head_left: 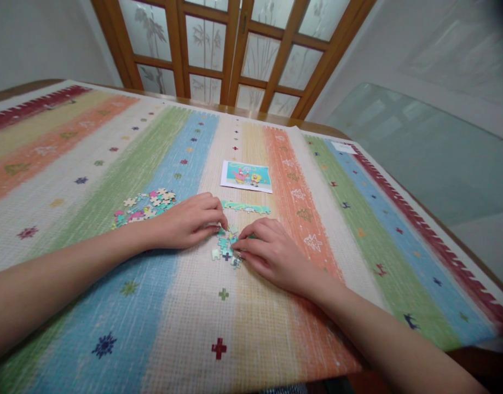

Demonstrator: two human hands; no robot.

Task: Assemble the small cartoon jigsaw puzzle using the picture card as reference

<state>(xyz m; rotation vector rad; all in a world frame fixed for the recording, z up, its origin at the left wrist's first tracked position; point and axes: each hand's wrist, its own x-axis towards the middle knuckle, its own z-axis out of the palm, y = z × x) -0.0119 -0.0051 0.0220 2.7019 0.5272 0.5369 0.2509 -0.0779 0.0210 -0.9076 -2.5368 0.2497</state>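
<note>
Loose puzzle pieces (224,243) between left hand (196,220) and right hand (273,253); joined strip (251,208) just beyond both, long axis left-to-right. Both hands curled; whether pinching pieces, can't tell.

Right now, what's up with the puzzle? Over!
Left hand, right hand: at small piece pile. Joined strip: just beyond. Larger pile: off left, not between hands.

Loose, mostly turquoise jigsaw pieces (223,244) lie clustered near a straight, joined puzzle strip (251,208).
</note>
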